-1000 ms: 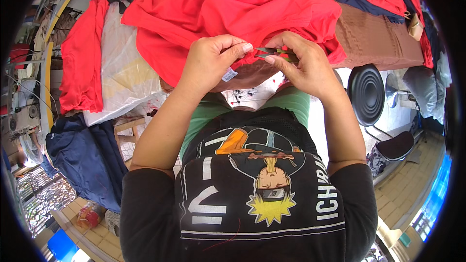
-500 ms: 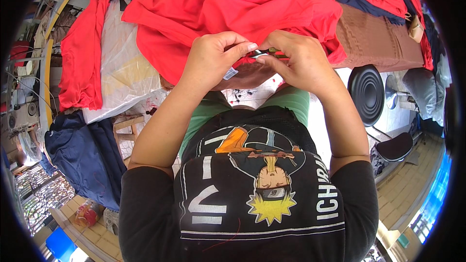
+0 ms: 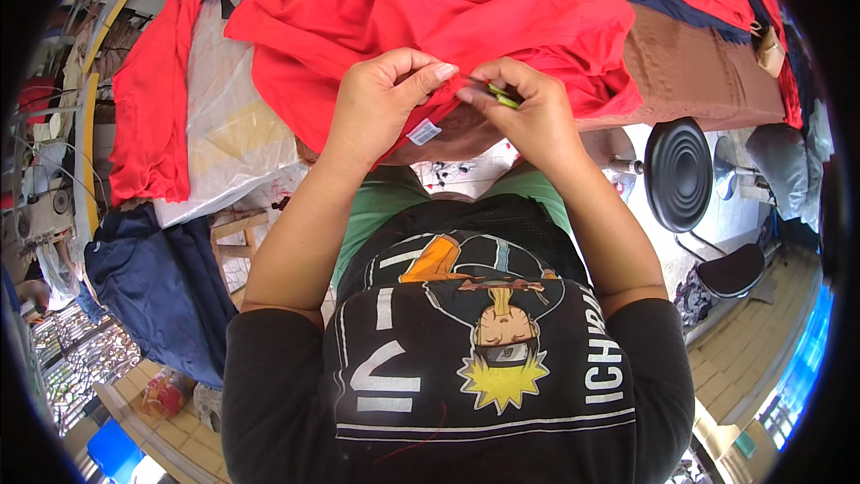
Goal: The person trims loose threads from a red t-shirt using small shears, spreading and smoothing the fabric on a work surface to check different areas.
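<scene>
A large red garment [image 3: 430, 18] lies heaped over the table in front of me, its near edge hanging toward my lap. My left hand [image 3: 378, 100] is closed in a pinch on the red cloth, thumb against forefinger. A white label [image 3: 424, 132] shows on the garment just below that hand. Close by on the right, my right hand [image 3: 539, 112] curls around small thread snips [image 3: 504, 99] with yellow-green on the handle. Their dark tip points left toward the pinched cloth; my fingers cover much of the tool.
A brown cloth [image 3: 699, 72] covers the table's right part. Another red piece [image 3: 157, 99] lies on plastic wrap [image 3: 224, 116] at left, above dark blue clothing [image 3: 157, 291]. At right stands a round black stool [image 3: 678, 172], with a smaller black seat [image 3: 730, 271] nearer me.
My hands have drawn slightly apart, and the snips have turned in my right hand, showing more of the yellow-green. The white label is now more exposed.
</scene>
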### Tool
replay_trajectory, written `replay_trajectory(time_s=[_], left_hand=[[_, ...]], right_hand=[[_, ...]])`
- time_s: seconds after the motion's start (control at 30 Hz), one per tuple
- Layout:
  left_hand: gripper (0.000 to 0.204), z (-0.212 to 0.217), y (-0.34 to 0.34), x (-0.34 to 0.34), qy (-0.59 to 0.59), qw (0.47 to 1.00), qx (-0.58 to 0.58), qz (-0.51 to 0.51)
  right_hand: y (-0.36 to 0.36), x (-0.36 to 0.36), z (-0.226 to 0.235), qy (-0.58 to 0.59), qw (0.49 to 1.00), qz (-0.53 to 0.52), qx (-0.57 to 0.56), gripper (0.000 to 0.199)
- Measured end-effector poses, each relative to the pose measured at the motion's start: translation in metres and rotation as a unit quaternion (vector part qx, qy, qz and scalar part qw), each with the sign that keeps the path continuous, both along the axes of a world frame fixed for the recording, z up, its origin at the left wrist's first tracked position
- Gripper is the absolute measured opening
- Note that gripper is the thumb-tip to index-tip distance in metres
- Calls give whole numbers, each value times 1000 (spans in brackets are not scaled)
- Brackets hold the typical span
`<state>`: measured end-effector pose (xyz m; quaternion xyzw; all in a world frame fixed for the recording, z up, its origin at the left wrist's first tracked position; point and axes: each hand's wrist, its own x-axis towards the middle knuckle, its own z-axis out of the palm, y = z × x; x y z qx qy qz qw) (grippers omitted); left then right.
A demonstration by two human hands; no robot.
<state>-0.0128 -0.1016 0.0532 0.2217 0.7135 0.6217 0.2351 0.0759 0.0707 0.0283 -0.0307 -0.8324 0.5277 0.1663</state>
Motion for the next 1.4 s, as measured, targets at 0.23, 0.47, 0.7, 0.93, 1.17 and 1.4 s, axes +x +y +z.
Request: replay_trajectory(time_s=[0.23,0.47,0.7,0.93,1.17,1.4], left_hand=[[20,2,-10,7,45,999,1,-31],[21,3,-10,6,91,992,-79,-25],[15,5,-7,1,116,988,-96,-35],[16,9,-7,-1,124,985,-101,-58],[15,11,-5,0,157,978,-126,-56],[15,12,-5,0,169,976,-131,-50]], right_hand=[[2,-1,0,-48,990,18,-133,17],[2,3,2,-47,992,29,-116,16],[9,6,9,-50,996,66,-26,20],[23,5,54,34,973,71,215,25],[27,-1,55,35,960,92,262,23],[24,-4,60,15,953,120,278,22]])
